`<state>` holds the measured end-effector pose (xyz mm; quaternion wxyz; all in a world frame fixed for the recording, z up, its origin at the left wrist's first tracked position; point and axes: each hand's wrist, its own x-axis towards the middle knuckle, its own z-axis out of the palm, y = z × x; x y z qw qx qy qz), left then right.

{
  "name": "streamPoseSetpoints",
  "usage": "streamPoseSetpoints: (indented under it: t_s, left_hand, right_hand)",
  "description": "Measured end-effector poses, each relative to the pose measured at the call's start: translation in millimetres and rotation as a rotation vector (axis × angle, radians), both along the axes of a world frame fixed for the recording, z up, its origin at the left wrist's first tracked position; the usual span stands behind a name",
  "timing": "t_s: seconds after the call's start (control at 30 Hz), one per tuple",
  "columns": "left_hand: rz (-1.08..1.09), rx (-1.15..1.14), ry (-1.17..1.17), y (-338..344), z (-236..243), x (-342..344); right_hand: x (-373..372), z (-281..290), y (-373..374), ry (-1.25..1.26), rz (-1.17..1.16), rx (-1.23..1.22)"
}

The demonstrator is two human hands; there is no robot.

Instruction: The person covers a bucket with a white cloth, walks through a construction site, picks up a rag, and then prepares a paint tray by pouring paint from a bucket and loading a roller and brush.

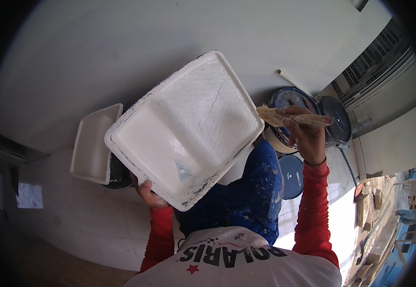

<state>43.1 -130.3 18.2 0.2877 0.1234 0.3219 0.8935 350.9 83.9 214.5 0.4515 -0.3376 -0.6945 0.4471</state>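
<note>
My left hand (151,193) grips the lower left edge of a large white paint tray (208,105), its thumb on the rim and the other fingers hidden beneath. The tray is tilted in front of me, coated with white paint, with a ribbed slope and a deeper well. In my right hand (308,136) is a paintbrush (296,118), held by its wooden handle. Its pale, worn bristles point left, at or very near the tray's right rim; I cannot tell whether they touch it.
Left of the tray, a second, smaller white tray (93,143) rests on something dark. Several paint buckets, one with a blue rim (289,91), stand at the right, near a dark lid (292,177) and a pale pole (294,82). A white wall (98,52) rises ahead. Rubble (375,205) lies outside, lower right.
</note>
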Motion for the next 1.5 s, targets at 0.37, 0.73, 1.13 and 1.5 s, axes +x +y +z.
streamPoseSetpoints:
  t_s: [0.37,0.73,1.13,1.5]
  left_hand:
    - [0.000,-0.040,0.204,1.3,-9.8,-0.6]
    - [0.008,-0.027,0.277,10.1,55.7,6.3]
    - [0.066,-0.035,0.296,16.1,83.0,12.8]
    - [0.003,0.016,0.242,16.0,98.6,13.1]
  right_hand:
    - [-135.3,14.6,32.6,0.040,-0.264,0.496]
    - [-208.8,-3.1,-9.5,-0.261,-0.328,0.914]
    - [-202.2,2.3,-75.4,-0.230,0.100,0.892]
    - [-186.0,29.6,-60.9,-0.230,0.357,0.742]
